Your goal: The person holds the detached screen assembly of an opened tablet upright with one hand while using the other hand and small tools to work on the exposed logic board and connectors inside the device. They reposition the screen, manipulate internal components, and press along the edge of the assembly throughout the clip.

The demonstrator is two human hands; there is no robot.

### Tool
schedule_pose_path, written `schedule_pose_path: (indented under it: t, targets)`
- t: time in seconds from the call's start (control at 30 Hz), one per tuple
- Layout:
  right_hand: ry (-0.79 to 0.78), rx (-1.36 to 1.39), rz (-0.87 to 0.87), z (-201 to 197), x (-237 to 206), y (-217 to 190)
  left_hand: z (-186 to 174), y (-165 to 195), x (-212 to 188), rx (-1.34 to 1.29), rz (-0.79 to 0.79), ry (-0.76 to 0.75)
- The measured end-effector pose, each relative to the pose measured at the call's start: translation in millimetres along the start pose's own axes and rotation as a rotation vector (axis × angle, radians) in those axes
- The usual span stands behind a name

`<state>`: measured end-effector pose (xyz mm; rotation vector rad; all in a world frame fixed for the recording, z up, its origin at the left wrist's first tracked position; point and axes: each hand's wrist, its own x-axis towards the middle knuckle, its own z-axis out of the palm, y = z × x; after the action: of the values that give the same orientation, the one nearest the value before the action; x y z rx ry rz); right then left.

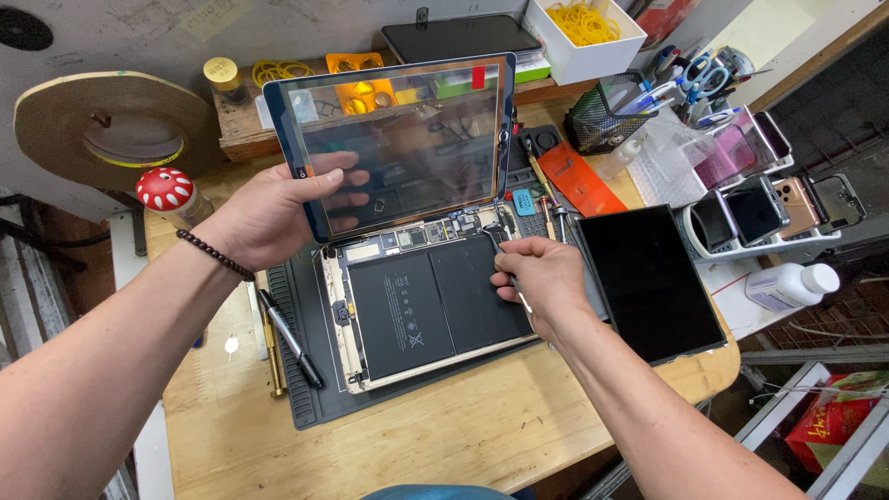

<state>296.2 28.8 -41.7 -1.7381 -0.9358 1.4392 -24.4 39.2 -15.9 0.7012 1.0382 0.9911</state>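
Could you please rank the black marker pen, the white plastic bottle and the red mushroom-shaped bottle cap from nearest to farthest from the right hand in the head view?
Measured from the right hand:
1. Black marker pen, lying to the left of the opened tablet on the dark mat.
2. White plastic bottle, lying on its side at the bench's right edge.
3. Red mushroom-shaped bottle cap, far left, beyond the left hand.

tablets 1 (421,306) | glass panels 1 (398,139) | loose screens 1 (648,278) | white bottles 1 (792,285)
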Motion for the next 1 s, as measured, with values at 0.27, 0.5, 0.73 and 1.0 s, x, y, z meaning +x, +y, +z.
schedule_pose_path:
  t: [0.27,0.5,0.73,1.0]
  targets:
    - [0.002,-0.044,-0.030,0,-3,-3,2,1,-2,0.003,-0.001,0.007]
    - [-0.016,-0.090,-0.009,-3,-1,-7,3,2,-4,0.012,-0.005,0.013]
    - [-0.048,-0.096,0.017,-4,-2,-14,2,2,-2,0.014,-0.004,0.010]
    - [-0.023,-0.118,0.051,-18,-13,-13,-1,0,-1,0.015,0.000,0.017]
